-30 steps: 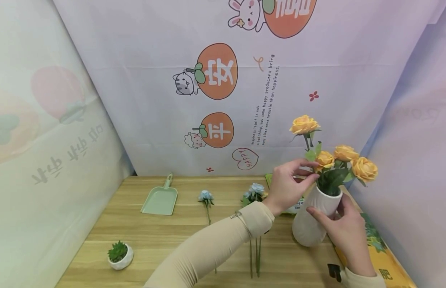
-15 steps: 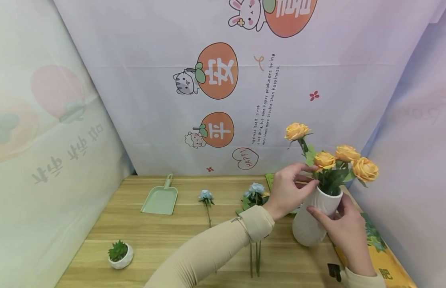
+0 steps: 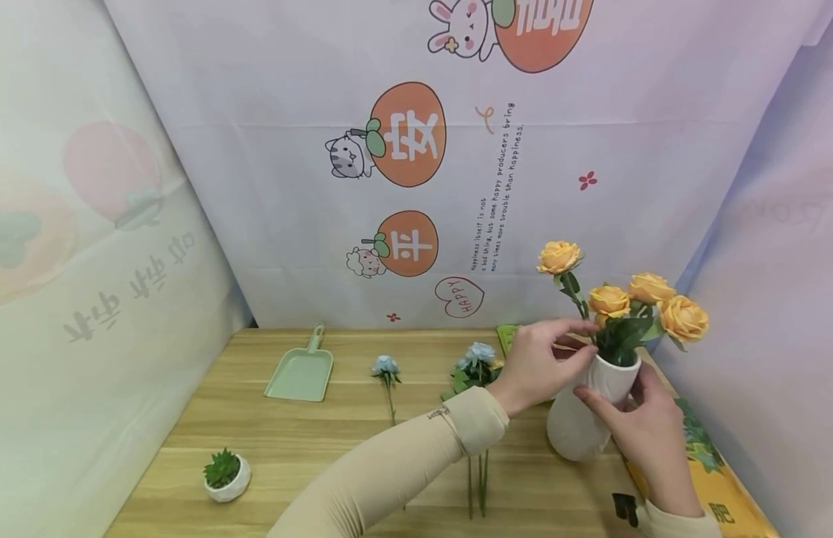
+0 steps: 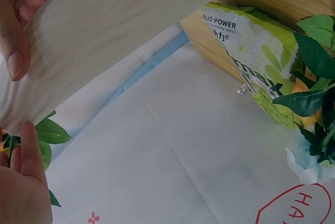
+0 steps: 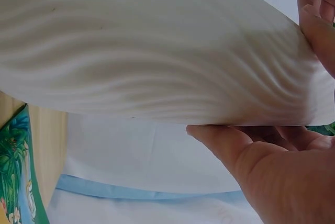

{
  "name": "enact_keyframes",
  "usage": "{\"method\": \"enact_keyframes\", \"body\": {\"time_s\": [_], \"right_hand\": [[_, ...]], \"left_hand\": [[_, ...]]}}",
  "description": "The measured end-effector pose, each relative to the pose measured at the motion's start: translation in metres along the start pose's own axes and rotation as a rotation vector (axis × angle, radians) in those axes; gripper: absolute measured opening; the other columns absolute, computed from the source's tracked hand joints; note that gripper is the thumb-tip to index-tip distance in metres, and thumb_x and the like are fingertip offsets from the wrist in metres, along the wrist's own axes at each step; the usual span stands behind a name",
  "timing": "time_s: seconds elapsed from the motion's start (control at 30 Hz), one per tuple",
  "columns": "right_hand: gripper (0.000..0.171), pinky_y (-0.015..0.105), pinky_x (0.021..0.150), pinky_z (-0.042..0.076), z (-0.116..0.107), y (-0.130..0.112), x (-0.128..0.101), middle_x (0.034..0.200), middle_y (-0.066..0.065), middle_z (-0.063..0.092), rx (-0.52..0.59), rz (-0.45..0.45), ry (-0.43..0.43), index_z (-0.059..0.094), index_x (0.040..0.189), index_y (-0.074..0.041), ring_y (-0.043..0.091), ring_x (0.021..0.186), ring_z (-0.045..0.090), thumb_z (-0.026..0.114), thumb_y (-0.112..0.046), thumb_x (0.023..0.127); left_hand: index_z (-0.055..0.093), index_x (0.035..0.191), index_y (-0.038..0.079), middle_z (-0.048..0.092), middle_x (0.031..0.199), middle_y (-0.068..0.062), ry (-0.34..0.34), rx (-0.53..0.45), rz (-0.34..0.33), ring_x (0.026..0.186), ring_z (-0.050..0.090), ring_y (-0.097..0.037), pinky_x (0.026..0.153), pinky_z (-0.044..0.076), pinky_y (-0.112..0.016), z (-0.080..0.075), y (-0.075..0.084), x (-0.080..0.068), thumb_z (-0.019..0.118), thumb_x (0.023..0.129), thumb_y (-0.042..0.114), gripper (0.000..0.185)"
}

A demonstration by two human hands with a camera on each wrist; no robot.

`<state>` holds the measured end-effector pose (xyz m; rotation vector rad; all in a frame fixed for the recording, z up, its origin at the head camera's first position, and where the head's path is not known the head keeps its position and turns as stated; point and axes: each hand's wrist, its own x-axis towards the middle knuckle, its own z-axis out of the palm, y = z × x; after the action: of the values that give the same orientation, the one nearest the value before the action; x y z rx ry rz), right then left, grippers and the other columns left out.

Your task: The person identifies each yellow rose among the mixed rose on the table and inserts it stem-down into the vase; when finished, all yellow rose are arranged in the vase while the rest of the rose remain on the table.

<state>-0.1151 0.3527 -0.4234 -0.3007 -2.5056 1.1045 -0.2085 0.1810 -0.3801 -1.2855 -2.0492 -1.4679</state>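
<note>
White vase [image 3: 580, 418] stands at the right of the wooden table [image 3: 308, 441] with orange roses [image 3: 648, 302] in it; left hand [image 3: 540, 362] pinches the stem of the tallest rose [image 3: 559, 256] at the vase mouth, right hand [image 3: 648, 437] curls around the vase body. Small white pot [image 3: 226, 478] near the front left holds a green succulent; blue flowers [image 3: 473, 359] and a green scoop [image 3: 300, 370] lie loose on the table. Only the left wrist view shows the green printed bag [image 4: 256, 46] behind the vase, and the right wrist view shows the vase's rippled wall [image 5: 157, 51] up close with the thumb [image 5: 225, 140] under it.
</note>
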Motion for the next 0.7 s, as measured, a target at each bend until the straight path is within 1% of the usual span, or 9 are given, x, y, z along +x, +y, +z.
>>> {"method": "enact_keyframes", "body": {"time_s": [0.03,0.13,0.23,0.37,0.47,0.57,0.6,0.67,0.7], "right_hand": [[0.096,0.041,0.08,0.064,0.0,0.0002,0.0,0.143,0.034,0.06,0.0,0.001,-0.002,0.042,0.158,0.001,0.047,0.127,0.062,0.086,-0.052,0.091],[0.095,0.027,0.075,0.06,-0.0001,0.0009,0.0001,0.143,0.033,0.06,-0.001,0.001,-0.004,0.042,0.157,0.001,0.047,0.127,0.062,0.086,-0.051,0.091],[0.094,0.026,0.074,0.059,0.0003,0.0014,-0.0001,0.141,0.033,0.061,-0.005,0.002,-0.001,0.043,0.156,0.0,0.046,0.125,0.063,0.086,-0.052,0.091],[0.094,0.02,0.073,0.057,0.0004,0.0016,-0.0003,0.141,0.032,0.061,0.0,0.006,-0.002,0.043,0.156,0.0,0.046,0.125,0.063,0.087,-0.052,0.091],[0.094,0.008,0.069,0.046,0.0002,0.0016,-0.0006,0.141,0.032,0.061,0.01,0.005,-0.004,0.043,0.156,-0.001,0.046,0.125,0.063,0.087,-0.051,0.091],[0.093,0.006,0.068,0.043,0.0002,0.0016,-0.001,0.141,0.033,0.061,0.011,0.001,-0.001,0.044,0.156,-0.001,0.046,0.125,0.063,0.087,-0.05,0.091],[0.093,0.007,0.069,0.044,0.0001,0.0016,-0.0009,0.141,0.033,0.061,0.011,-0.001,0.001,0.044,0.156,-0.001,0.046,0.125,0.063,0.087,-0.05,0.091],[0.093,0.013,0.071,0.052,0.0001,0.0017,-0.0006,0.142,0.033,0.061,0.008,-0.002,0.004,0.043,0.156,-0.001,0.046,0.126,0.063,0.087,-0.05,0.091],[0.094,0.018,0.073,0.057,0.0001,0.0018,-0.0004,0.142,0.033,0.061,0.005,-0.002,0.005,0.043,0.157,-0.001,0.047,0.127,0.062,0.087,-0.05,0.091]], "left_hand": [[0.075,0.129,0.008,0.078,0.122,-0.002,-0.005,0.002,-0.004,0.097,0.069,0.012,0.08,0.055,-0.006,-0.0001,-0.0004,-0.0005,0.074,0.104,0.011,0.025],[0.077,0.127,0.009,0.079,0.12,-0.001,-0.025,0.014,-0.009,0.095,0.068,0.014,0.08,0.055,-0.006,0.0,-0.0016,-0.0014,0.073,0.105,0.014,0.023],[0.078,0.125,0.01,0.079,0.118,0.0,-0.049,0.036,-0.001,0.096,0.067,0.015,0.08,0.054,-0.005,0.0001,-0.0023,-0.0018,0.073,0.106,0.016,0.021],[0.078,0.126,0.009,0.078,0.119,-0.001,-0.064,0.04,0.013,0.099,0.066,0.014,0.081,0.053,-0.005,-0.0005,-0.0027,-0.003,0.073,0.105,0.016,0.022],[0.078,0.126,0.01,0.077,0.12,-0.001,-0.069,0.03,0.015,0.1,0.066,0.014,0.082,0.054,-0.005,-0.002,-0.0035,-0.0045,0.074,0.105,0.015,0.023],[0.077,0.127,0.011,0.076,0.121,0.0,-0.075,0.019,0.01,0.099,0.066,0.014,0.081,0.055,-0.006,-0.0043,-0.0051,-0.0054,0.075,0.104,0.016,0.024],[0.077,0.127,0.011,0.076,0.122,0.0,-0.077,0.018,0.008,0.099,0.067,0.014,0.081,0.055,-0.007,-0.0053,-0.0052,-0.0056,0.075,0.104,0.016,0.024],[0.076,0.127,0.011,0.076,0.122,0.0,-0.083,0.012,0.002,0.099,0.067,0.014,0.08,0.055,-0.007,-0.0068,-0.0053,-0.0056,0.076,0.103,0.017,0.025],[0.076,0.127,0.011,0.076,0.122,0.001,-0.086,0.011,-0.004,0.098,0.067,0.014,0.08,0.055,-0.007,-0.0075,-0.0051,-0.0057,0.077,0.103,0.018,0.026]]}}
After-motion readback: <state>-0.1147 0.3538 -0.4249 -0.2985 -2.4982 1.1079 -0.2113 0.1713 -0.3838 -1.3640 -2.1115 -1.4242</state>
